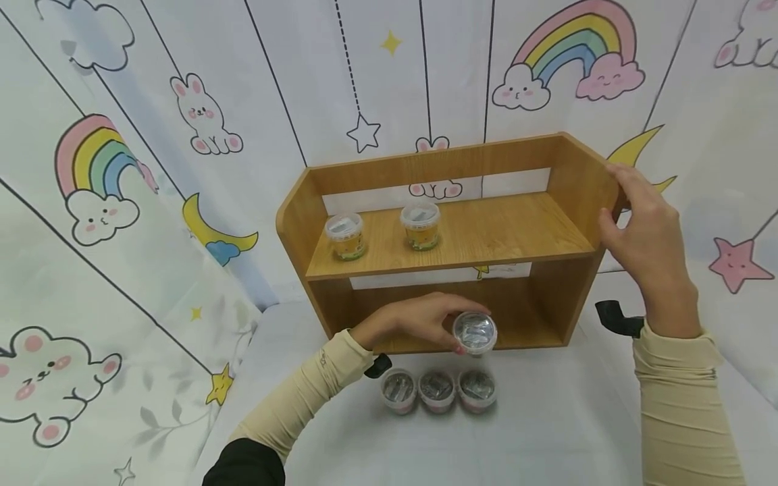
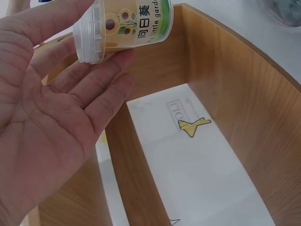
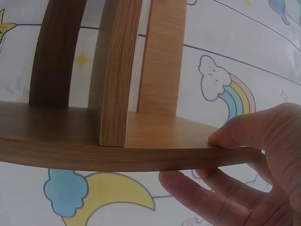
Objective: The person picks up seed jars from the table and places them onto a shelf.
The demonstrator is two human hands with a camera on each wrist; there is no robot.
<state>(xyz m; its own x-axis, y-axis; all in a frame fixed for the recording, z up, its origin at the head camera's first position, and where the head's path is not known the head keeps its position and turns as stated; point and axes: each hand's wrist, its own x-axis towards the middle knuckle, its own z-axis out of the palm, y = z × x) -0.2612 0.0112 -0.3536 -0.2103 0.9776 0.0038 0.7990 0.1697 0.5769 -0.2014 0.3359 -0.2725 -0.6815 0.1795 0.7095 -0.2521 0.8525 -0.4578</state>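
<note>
My left hand [image 1: 425,318] holds a small lidded plastic cup [image 1: 475,332] between thumb and fingers, in front of the lower level of a two-tier wooden shelf [image 1: 504,226]. The left wrist view shows sunflowers and the words "little garde" on the held cup [image 2: 136,21]. At the shelf's right side panel, my right hand [image 1: 650,229] grips the upper edge; in the right wrist view its thumb is on one face and the fingers on the other. Two similar cups, a left one [image 1: 346,236] and a right one [image 1: 421,226], stand apart on the upper level.
Just below the held cup, three lidded cups stand in a row on the white cloth: left [image 1: 398,391], middle [image 1: 436,390] and right [image 1: 477,390]. A patterned cloth backdrop [image 1: 389,88] hangs behind the shelf and along the left.
</note>
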